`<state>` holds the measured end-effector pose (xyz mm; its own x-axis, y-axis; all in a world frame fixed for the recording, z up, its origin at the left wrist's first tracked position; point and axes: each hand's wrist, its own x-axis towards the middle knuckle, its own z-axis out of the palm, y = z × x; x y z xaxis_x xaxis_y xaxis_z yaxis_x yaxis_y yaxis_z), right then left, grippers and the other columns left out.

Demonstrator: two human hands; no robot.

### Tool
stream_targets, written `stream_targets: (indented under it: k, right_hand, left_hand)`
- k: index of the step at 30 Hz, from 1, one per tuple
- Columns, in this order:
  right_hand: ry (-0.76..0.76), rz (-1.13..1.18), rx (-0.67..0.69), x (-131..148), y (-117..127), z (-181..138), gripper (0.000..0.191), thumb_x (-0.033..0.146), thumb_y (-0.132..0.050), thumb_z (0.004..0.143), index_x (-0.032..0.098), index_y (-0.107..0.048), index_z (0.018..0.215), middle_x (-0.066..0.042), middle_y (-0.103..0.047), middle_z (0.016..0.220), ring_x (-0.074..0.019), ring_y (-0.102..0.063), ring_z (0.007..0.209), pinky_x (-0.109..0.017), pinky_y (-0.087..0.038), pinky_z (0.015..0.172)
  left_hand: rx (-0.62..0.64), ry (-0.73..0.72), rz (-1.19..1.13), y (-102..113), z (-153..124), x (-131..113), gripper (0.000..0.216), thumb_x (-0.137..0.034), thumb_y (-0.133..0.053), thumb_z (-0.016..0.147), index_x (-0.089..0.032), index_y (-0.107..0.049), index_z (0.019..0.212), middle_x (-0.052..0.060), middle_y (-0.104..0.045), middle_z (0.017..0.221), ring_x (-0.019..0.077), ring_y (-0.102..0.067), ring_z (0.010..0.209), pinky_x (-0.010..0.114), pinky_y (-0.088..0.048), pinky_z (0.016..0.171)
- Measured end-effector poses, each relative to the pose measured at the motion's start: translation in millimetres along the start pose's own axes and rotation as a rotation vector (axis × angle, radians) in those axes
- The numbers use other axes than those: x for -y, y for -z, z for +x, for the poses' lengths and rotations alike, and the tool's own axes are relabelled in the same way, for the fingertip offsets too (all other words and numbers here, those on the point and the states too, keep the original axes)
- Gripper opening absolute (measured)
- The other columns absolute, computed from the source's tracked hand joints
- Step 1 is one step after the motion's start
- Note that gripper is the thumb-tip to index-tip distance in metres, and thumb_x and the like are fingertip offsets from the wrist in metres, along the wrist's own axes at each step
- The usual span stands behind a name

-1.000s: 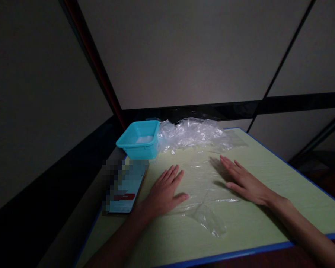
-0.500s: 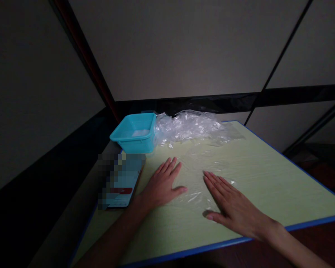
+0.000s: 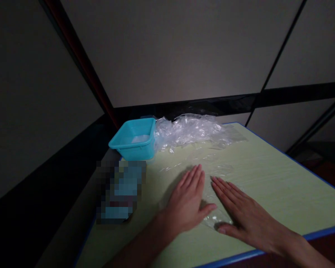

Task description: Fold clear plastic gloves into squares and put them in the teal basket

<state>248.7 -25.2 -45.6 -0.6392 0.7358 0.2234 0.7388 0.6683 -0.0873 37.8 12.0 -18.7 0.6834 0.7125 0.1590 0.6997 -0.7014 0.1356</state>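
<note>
A clear plastic bag [image 3: 212, 217] lies flat on the table, thin and hard to make out against the surface. My left hand [image 3: 185, 203] is over its left and middle part, palm down, fingers stretched out and thumb apart. To the right, my right hand [image 3: 245, 212] rests flat with fingers extended close together, its fingertips on or beside the bag. Only a narrow gap separates the two hands. Neither hand grips anything. Part of the bag is hidden under the hands.
Crumpled clear plastic bags [image 3: 190, 130] are heaped at the table's back edge. Left of them stands a turquoise basket [image 3: 147, 150] with something whitish inside. A blurred-out flat object [image 3: 123, 193] lies at the left edge. The pale green table [image 3: 279, 186] has a blue rim, with wall panels behind.
My left hand has slid right across the plastic bag, closer to my right hand. My right hand has shifted slightly right and nearer. The view has tilted a little.
</note>
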Motion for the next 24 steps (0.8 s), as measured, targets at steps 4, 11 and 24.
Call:
stream_targets:
  k: [4,11,24]
  right_hand:
    - [0.004,-0.019,-0.016,0.5,-1.9,0.4,0.089,0.058,-0.044,0.08,0.014,0.004,0.141,-0.012,-0.015,0.145,-0.0284,-0.022,0.13,-0.044,-0.031,0.104]
    - [0.007,-0.025,0.011,-0.7,-2.4,-0.3,0.09,0.06,-0.043,0.079,0.012,0.001,0.142,-0.014,-0.013,0.145,-0.0303,-0.019,0.131,-0.046,-0.03,0.104]
    - [0.003,-0.043,0.054,0.2,3.2,1.5,0.088,0.06,-0.04,0.08,0.008,-0.003,0.141,-0.017,-0.013,0.145,-0.0313,-0.019,0.131,-0.046,-0.03,0.103]
  left_hand:
    - [0.041,-0.095,-0.05,-13.2,6.3,-28.0,0.073,-0.057,-0.021,0.088,-0.005,-0.013,0.139,0.013,-0.007,0.147,0.0221,-0.001,0.135,0.035,-0.012,0.11]
    - [0.072,-0.033,-0.068,-14.1,-3.6,-4.7,0.076,-0.064,-0.024,0.084,-0.013,-0.012,0.14,0.008,-0.008,0.148,0.0216,-0.002,0.135,0.037,-0.011,0.11]
    - [0.138,0.102,0.058,6.6,-34.7,51.6,0.083,-0.059,-0.05,0.076,-0.012,-0.021,0.138,0.011,-0.013,0.147,0.0212,-0.009,0.135,0.035,-0.015,0.108]
